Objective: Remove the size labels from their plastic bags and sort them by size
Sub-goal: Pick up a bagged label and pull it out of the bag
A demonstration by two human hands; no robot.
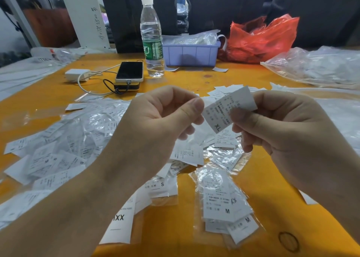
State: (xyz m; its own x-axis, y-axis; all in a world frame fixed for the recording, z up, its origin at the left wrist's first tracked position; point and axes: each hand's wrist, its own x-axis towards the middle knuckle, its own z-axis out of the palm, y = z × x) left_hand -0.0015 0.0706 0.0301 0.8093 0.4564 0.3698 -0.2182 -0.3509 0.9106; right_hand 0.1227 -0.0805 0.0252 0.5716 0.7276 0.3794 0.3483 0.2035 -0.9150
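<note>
A white XL size label (224,110) is held up above the orange table (194,237). My left hand (165,118) pinches its left edge between thumb and fingers. My right hand (282,124) grips its right side with the thumb on top. Whether a clear bag still covers this label I cannot tell. Below lie loose labels and bagged ones: an M pile in clear plastic (226,204), an S label (161,184), an XXL label (118,223), and a large heap of bagged labels (64,151) at the left.
A water bottle (152,36), a phone on a power bank (130,71) with a white charger (77,75) and cable, a lilac tray (191,53), a red plastic bag (261,38) and clear bags (315,65) stand at the back. A rubber band (288,241) lies near right.
</note>
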